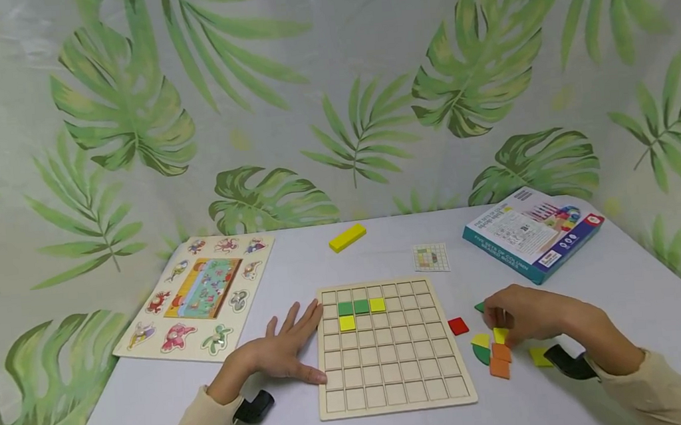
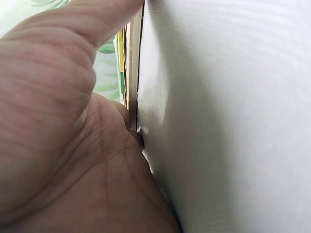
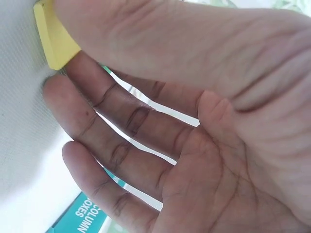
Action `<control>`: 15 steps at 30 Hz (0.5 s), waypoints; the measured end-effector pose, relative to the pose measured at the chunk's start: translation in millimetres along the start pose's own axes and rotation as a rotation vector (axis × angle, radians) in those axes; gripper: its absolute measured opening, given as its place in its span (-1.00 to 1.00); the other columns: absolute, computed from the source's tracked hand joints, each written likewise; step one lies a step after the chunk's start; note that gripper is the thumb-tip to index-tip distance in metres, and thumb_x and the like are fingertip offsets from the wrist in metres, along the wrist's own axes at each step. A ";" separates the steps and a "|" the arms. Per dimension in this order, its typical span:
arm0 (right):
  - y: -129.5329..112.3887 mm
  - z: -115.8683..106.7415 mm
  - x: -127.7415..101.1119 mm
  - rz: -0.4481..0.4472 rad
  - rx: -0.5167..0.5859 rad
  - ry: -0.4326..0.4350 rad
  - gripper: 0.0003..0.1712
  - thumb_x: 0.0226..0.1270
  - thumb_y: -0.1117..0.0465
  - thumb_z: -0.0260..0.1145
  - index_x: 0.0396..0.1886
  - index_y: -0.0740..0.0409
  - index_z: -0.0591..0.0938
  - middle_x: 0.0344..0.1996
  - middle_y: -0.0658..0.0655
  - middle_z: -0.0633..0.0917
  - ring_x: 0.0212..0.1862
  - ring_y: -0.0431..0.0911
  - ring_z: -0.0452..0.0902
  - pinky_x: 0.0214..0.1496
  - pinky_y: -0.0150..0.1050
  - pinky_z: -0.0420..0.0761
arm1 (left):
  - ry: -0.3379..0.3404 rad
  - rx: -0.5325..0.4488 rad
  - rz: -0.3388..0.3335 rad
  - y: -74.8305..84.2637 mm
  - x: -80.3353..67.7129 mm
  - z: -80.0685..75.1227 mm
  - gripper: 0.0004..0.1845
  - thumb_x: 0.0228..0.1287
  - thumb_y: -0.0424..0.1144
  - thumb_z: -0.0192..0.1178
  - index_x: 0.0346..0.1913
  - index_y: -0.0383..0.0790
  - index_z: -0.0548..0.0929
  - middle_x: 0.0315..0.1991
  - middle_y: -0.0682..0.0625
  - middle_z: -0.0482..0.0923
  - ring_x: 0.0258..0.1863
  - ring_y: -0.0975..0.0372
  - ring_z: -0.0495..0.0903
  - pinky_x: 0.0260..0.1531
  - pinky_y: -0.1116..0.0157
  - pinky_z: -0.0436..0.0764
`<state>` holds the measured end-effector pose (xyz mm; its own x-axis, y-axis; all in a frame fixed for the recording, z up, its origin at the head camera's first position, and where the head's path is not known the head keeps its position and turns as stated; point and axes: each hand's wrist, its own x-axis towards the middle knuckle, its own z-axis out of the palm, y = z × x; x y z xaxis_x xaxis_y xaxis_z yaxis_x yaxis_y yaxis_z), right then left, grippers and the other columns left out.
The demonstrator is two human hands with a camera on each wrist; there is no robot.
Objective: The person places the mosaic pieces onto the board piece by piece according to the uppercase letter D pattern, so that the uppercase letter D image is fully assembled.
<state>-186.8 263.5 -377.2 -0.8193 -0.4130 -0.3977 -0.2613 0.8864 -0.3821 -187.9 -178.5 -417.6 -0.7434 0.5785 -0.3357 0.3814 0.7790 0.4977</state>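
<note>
A wooden grid board (image 1: 399, 412) lies at the middle of the table. Two green squares (image 1: 353, 307) side by side, a yellow square (image 1: 377, 305) and another yellow square (image 1: 347, 323) sit in its upper left cells. My left hand (image 1: 288, 350), fingers spread, rests against the board's left edge. To the right of the board, my right hand (image 1: 523, 315) pinches a yellow tile (image 3: 56, 39) between thumb and fingertips, just over the table. Beside that hand lie two orange squares (image 1: 499, 367), a green curved piece (image 1: 481, 353) and a yellow curved piece (image 1: 480, 341).
A red square (image 1: 458, 326) lies by the board's right edge. Another yellow piece (image 1: 541, 357) is near the right wrist. Behind are a pattern card (image 1: 431, 257), a yellow bar (image 1: 348, 237) and a teal box (image 1: 534, 234). A picture puzzle board (image 1: 197, 297) lies at left.
</note>
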 end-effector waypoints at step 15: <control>-2.3 0.4 1.1 -0.052 -0.043 0.004 -0.70 0.12 0.26 0.54 -0.30 -0.01 0.54 -0.46 -0.08 0.52 -0.30 -0.17 0.42 -0.26 -0.37 0.50 | 0.000 0.009 -0.008 0.4 -0.2 0.2 0.31 0.11 0.27 0.39 0.62 -0.21 -0.26 0.65 -0.11 -0.46 0.58 -0.15 -0.55 0.40 -0.37 -0.39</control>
<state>-186.9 260.9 -377.0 -0.8060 -0.4578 -0.3752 -0.3250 0.8721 -0.3658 -187.5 -178.3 -417.6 -0.7467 0.5720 -0.3397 0.3801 0.7859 0.4877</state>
